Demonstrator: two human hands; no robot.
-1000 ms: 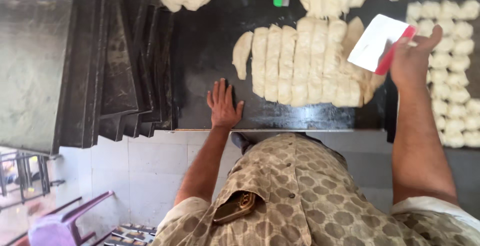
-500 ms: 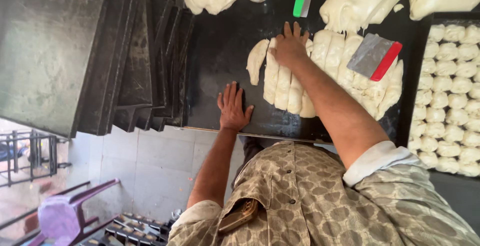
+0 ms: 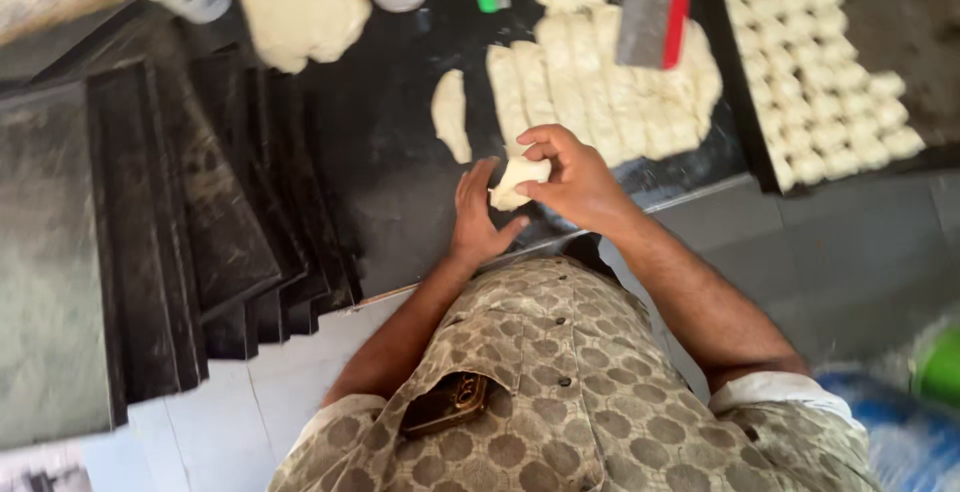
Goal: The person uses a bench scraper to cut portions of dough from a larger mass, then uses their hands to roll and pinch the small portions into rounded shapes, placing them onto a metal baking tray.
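One dough strip (image 3: 518, 182), upper-right-slanted, between hands (image 3: 530, 197)

Soft daylight, blurred lower-right corner

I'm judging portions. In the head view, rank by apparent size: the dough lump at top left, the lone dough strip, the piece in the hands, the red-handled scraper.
1. Dough lump, clearly largest.
2. Scraper.
3. Dough strip and the held dough piece, partly hidden by the right hand and left hand: too close to rank.
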